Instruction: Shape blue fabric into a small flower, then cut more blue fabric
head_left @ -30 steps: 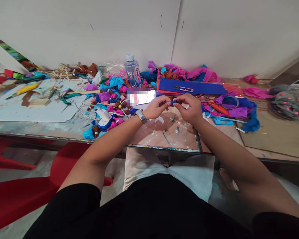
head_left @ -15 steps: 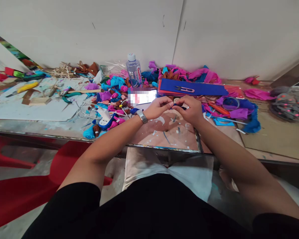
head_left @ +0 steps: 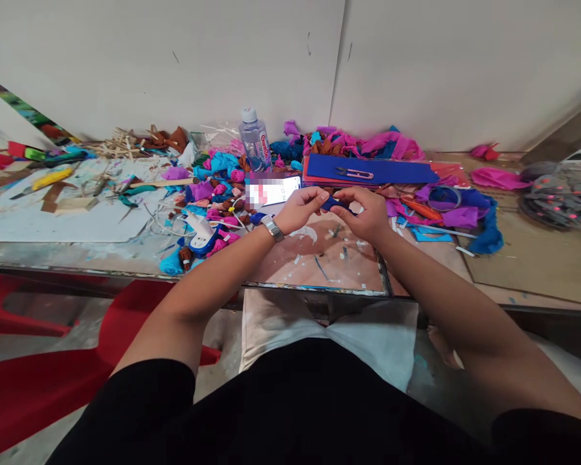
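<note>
Both of my hands meet over the middle of the worktable [head_left: 319, 271]. My left hand [head_left: 299, 208], with a metal watch on its wrist, pinches one end of a small dark blue piece of paper [head_left: 333, 204]. My right hand [head_left: 363, 212] has its fingers curled round the other end of the same piece. The piece is held a little above the brown board. A phone [head_left: 274, 191] with a lit screen lies just behind my left hand.
Pink, blue and purple paper scraps [head_left: 223, 194] and small rolled flowers cover the table's left middle. A water bottle [head_left: 254, 141] stands at the back. A blue and red sheet stack [head_left: 372, 170] carries snips [head_left: 352, 172]. A tape roll [head_left: 440, 197] lies right. Red plastic chairs [head_left: 39, 374] stand lower left.
My hands have stayed together on the blue piece, with the fingers shifting round it. The view has moved slightly; nothing else on the table has moved.
</note>
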`<control>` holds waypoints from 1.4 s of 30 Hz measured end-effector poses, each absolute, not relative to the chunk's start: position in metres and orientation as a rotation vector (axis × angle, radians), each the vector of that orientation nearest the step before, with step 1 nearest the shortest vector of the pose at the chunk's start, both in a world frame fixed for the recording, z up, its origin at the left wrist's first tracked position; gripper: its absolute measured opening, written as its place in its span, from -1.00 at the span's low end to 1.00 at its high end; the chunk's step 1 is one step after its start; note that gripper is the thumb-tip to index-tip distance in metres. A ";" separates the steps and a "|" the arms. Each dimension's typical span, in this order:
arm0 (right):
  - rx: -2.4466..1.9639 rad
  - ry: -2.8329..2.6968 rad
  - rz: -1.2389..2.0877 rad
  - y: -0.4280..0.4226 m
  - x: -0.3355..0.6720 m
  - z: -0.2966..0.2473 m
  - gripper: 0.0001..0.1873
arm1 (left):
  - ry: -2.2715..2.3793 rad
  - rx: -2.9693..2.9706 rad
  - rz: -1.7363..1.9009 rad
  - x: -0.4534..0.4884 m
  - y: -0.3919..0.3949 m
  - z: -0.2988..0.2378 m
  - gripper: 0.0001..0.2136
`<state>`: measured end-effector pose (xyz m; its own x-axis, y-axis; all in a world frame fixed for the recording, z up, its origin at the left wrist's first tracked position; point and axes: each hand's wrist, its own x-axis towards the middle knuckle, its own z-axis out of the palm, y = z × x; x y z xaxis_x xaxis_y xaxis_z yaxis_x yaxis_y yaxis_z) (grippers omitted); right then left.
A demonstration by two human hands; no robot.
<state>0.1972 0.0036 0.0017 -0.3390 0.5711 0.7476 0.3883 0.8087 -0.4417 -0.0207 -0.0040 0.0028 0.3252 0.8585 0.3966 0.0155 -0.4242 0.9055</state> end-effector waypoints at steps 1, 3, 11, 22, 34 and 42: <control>-0.719 -1.973 0.239 0.003 0.197 0.002 -0.50 | 0.788 1.713 1.216 -0.021 -0.004 0.003 -0.42; -0.719 -1.971 0.272 0.001 0.195 0.003 -0.51 | 0.782 1.716 1.216 -0.020 -0.005 0.004 -0.43; -0.696 -2.005 0.307 -0.002 0.194 0.004 -0.56 | 0.785 1.761 1.226 -0.019 -0.008 0.007 -0.42; -0.691 -2.025 0.277 -0.002 0.194 0.004 -0.60 | 0.775 1.772 1.200 -0.020 -0.007 0.006 -0.42; -0.721 -1.870 0.302 -0.001 0.194 0.004 -0.70 | 0.831 1.638 1.153 -0.020 -0.006 0.004 -0.45; -0.726 -1.849 0.383 -0.002 0.193 0.005 -0.63 | 0.807 1.606 1.168 -0.020 -0.006 0.005 -0.47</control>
